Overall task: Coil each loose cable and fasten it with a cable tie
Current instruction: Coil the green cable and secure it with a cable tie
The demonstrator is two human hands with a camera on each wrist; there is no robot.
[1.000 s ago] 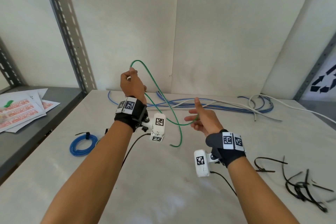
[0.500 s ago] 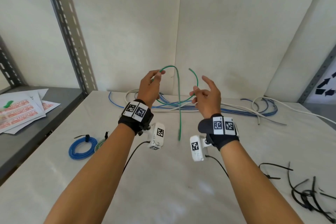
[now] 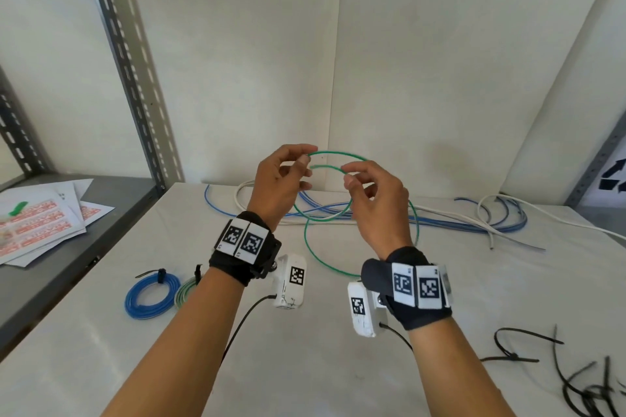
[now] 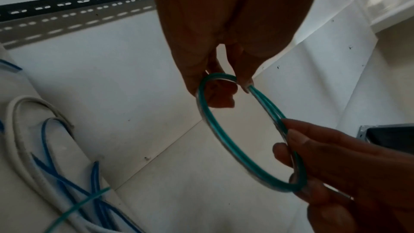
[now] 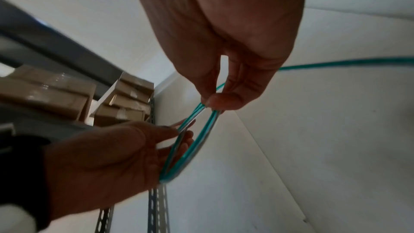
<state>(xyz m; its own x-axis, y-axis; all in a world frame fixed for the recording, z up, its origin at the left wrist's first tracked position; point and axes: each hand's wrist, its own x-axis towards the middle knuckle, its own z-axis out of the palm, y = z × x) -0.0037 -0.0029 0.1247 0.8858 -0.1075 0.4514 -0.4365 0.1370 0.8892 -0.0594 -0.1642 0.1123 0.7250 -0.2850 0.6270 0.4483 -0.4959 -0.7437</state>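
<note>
A: Start at the left edge. What lies there?

B: Paper sheets (image 3: 40, 223) on the grey side shelf, then two finished coils on the white table (image 3: 305, 366): a blue coil (image 3: 152, 294) and, touching it, a green-and-white coil (image 3: 184, 291), each with a black tie.

A: And the hands?

B: The left hand (image 3: 281, 183) pinches the green cable (image 3: 335, 157) between thumb and fingertips, at the left side of a small loop held up above the table. The right hand (image 3: 376, 203) pinches the loop's opposite side; its other fingers are loosely curled. The wrist views show about two turns lying together.

A: How will it handle?

B: Light and springy, I'd judge (thin, it holds a round arc and wants to open). Best gripped where the turns overlap, so none slips free. The loose remainder sags in a wider curve toward the table below the right wrist.

A: Further right?

B: Loose blue and white cables (image 3: 474, 223) along the back wall, and black cable ties (image 3: 582, 379) at the near right.
</note>
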